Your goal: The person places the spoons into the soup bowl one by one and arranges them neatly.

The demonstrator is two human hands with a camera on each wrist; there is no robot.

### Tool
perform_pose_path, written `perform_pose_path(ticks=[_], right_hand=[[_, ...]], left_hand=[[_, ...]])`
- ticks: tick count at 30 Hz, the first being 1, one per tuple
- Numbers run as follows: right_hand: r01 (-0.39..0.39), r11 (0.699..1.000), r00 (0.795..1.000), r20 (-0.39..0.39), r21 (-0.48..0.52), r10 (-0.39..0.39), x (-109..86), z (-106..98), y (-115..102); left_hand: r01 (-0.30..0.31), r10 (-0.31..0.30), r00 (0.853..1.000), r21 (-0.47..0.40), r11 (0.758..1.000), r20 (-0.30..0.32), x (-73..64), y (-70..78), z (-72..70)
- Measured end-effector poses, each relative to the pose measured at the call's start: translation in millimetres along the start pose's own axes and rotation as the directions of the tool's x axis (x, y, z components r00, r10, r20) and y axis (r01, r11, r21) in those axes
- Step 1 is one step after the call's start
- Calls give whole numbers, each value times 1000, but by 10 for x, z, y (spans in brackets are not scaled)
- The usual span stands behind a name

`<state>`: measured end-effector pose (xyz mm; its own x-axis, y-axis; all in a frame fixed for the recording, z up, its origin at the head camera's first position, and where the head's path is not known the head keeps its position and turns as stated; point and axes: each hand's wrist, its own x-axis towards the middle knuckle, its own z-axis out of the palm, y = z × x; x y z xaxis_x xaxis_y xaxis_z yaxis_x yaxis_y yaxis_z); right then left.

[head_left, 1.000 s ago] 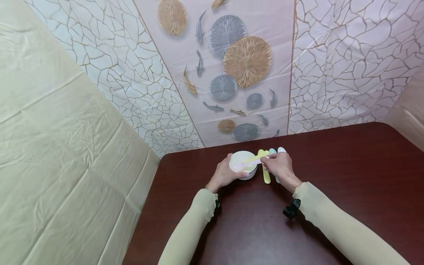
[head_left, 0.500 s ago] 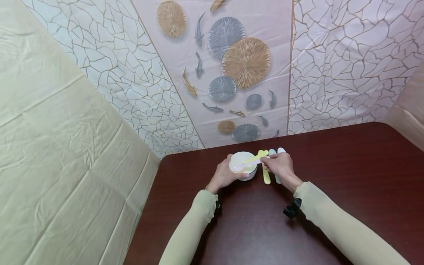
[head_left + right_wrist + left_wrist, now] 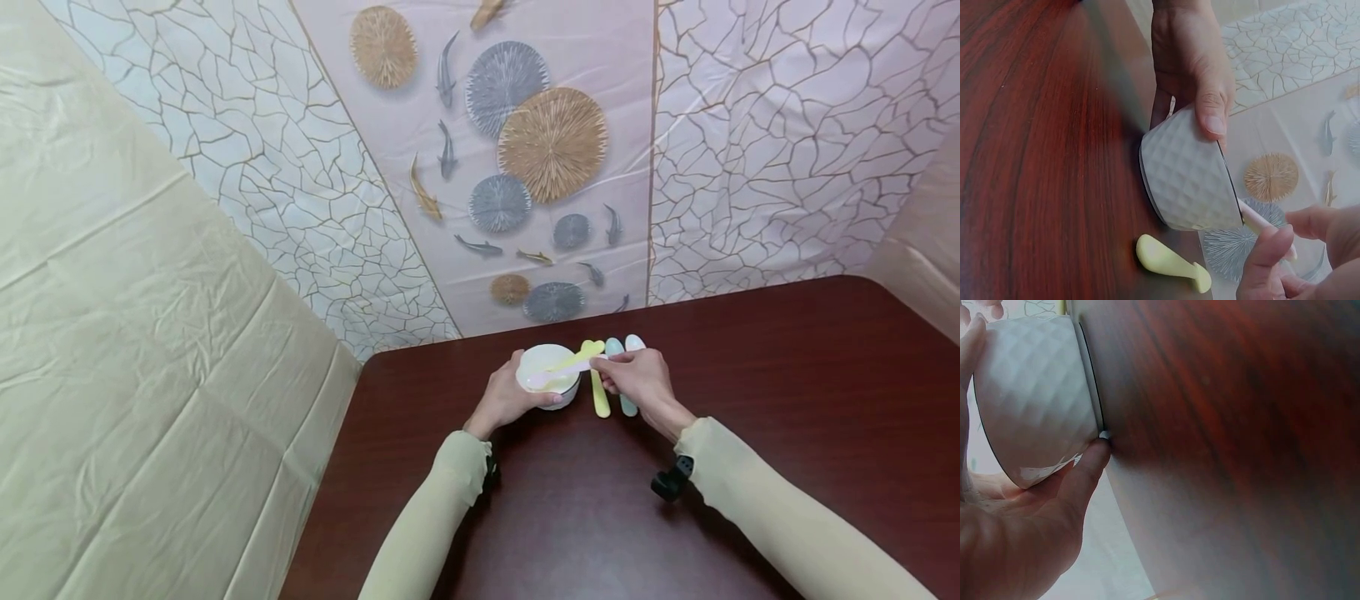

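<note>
My left hand (image 3: 504, 398) grips a small white bowl (image 3: 1186, 172) from its left side, thumb on the near wall. The bowl has a quilted outside and a dark rim line. My right hand (image 3: 641, 379) pinches a pale pink spoon (image 3: 573, 367) by its handle, its wide end inside the bowl. A yellow spoon (image 3: 573, 357) slants over the bowl's rim just behind the pink one. In the left wrist view the left thumb reaches the bowl's base, close to the table.
Right of the bowl, another yellow spoon (image 3: 600, 397) lies on the dark red wooden table (image 3: 570, 500). Beside it are a light blue spoon (image 3: 628, 406) and a whitish one (image 3: 634, 342), partly covered by the right hand. A patterned cloth wall (image 3: 551, 146) stands behind the table.
The right hand and wrist have turned and shifted slightly to the right, uncovering more of the light blue spoon. The left hand and bowl stay nearly still; the head view drifts a little.
</note>
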<state>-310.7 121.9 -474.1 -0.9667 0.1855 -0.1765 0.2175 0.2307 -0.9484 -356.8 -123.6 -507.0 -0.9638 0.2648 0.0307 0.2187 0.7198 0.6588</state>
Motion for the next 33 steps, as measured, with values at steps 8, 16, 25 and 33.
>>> perform_pose_path(ticks=[8, 16, 25, 33], right_hand=[[13, 1000, 1000, 12, 8, -13, -40, -48, 36], [29, 1000, 1000, 13, -11, -28, -100, -87, 37], [54, 997, 999, 7, -46, -54, -174, -156, -15], [59, 993, 998, 0, -107, -59, -199, -199, 8]], left_hand=[[0, 0, 1000, -23, 1000, -3, -5, -13, 8], [18, -18, 1000, -33, 999, -2, -19, -7, 21], [7, -7, 1000, -25, 1000, -9, -9, 2, 20], [6, -6, 1000, -18, 1000, -5, -10, 5, 17]])
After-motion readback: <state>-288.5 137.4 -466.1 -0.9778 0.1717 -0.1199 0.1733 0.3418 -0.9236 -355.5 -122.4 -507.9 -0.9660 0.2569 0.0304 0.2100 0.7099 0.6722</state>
